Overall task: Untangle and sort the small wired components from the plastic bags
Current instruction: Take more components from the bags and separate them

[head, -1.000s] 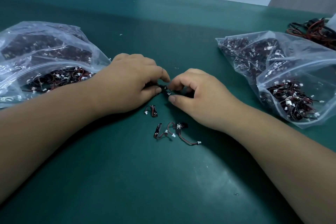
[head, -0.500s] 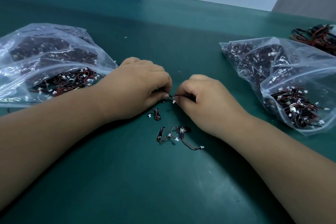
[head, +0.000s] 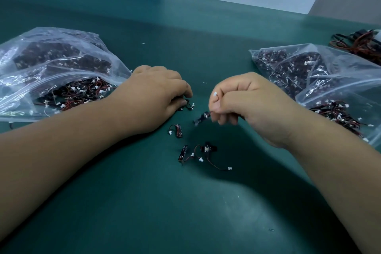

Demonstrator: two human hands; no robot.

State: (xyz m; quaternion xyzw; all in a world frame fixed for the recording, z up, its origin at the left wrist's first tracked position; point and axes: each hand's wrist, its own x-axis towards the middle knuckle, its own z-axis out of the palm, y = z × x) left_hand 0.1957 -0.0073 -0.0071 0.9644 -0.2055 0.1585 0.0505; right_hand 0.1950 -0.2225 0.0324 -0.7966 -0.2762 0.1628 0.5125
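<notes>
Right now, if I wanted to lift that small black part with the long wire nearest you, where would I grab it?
Probably pinch its black body from above and the right: it is the bulkiest part, its wire is thin and trails loose, and another piece crowds its left.

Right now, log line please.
left hand: grips component | right hand: pinches wired part | loose parts: on mat

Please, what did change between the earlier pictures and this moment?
The hands, which pinched one tangle together, have pulled apart. The right hand moved right and up, holding one wired component; the left hand keeps gripping a second component on the mat. The loose components below them, the left bag and the right bag stayed as they were.
</notes>
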